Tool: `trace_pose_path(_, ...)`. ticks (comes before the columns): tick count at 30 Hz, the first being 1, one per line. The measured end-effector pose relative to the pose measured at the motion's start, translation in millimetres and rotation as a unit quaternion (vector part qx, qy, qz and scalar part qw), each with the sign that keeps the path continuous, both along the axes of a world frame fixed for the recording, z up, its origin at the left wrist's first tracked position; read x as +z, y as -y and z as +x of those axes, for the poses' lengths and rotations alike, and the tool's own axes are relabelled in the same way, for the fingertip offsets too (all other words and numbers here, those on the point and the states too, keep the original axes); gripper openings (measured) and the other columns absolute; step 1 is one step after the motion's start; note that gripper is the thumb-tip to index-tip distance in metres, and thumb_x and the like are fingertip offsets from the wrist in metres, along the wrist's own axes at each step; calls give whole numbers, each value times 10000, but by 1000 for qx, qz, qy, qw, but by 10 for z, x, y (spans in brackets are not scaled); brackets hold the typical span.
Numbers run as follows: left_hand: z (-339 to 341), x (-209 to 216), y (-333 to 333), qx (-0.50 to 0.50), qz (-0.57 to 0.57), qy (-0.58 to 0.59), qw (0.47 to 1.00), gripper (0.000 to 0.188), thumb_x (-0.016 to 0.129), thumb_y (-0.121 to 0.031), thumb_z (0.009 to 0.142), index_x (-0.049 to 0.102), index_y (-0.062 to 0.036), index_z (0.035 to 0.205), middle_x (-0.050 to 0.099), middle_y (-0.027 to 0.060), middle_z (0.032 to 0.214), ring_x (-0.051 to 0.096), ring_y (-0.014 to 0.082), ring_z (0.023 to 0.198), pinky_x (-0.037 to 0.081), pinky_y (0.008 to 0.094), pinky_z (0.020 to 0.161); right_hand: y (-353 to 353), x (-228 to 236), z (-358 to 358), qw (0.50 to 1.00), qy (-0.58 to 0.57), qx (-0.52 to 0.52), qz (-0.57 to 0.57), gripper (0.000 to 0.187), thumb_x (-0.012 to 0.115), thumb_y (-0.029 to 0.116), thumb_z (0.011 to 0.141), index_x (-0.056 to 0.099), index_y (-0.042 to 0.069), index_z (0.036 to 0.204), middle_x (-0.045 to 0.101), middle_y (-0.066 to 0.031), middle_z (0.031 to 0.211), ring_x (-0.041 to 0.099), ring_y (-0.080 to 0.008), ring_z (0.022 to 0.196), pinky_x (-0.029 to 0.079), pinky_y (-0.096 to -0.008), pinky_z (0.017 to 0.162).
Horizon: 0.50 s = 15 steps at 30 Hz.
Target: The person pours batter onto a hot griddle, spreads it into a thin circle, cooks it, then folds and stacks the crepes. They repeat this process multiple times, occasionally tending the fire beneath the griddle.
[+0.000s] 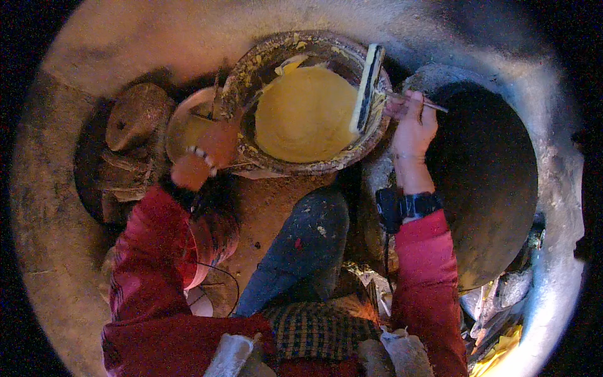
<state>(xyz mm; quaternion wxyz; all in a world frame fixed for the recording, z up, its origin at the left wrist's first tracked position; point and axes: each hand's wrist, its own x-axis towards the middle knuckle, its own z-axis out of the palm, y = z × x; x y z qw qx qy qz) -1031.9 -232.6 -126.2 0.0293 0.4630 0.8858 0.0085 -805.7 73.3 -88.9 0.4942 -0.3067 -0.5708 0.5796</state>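
Observation:
A wide basin point(295, 164) with a crusted rim holds smooth yellow batter point(306, 113). Gripped in my right hand point(414, 129) is the thin handle of a squeegee-like spreader point(369, 88). Its long pale blade with a dark stripe leans across the basin's right side, the lower end at the batter's edge. My left hand point(217, 147) is at the basin's left rim, in front of a smaller bowl point(182, 122). Motion and dim light smear its fingers, so I cannot make out whether they grip anything.
A large dark round griddle point(487, 188) fills the right side. Sticks and yellow material point(502, 352) lie below it. On the left, a rounded block point(135, 116) sits above pieces of wood point(122, 169). A reddish bucket point(210, 242) stands under my left forearm.

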Motion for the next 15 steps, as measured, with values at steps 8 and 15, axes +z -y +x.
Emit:
trace_pose_path(8,-303,271,-262,-83,-108,-22,990,329,517,-137,937,535,-31,1249,646,187,836,629,329,773,508,438,711,135,-21,567,995,57,5,80,227,485,216,1013,587,13,1009,663,-92,819,640,-145,653,548,-293,604)
trace_pose_path(15,-46,910,268,-170,-127,36,977,340,527,-138,925,544,-51,1253,644,183,833,629,322,766,504,436,701,287,43,828,996,58,48,57,248,472,223,1021,583,1,1027,660,-98,809,630,-138,670,541,-290,629)
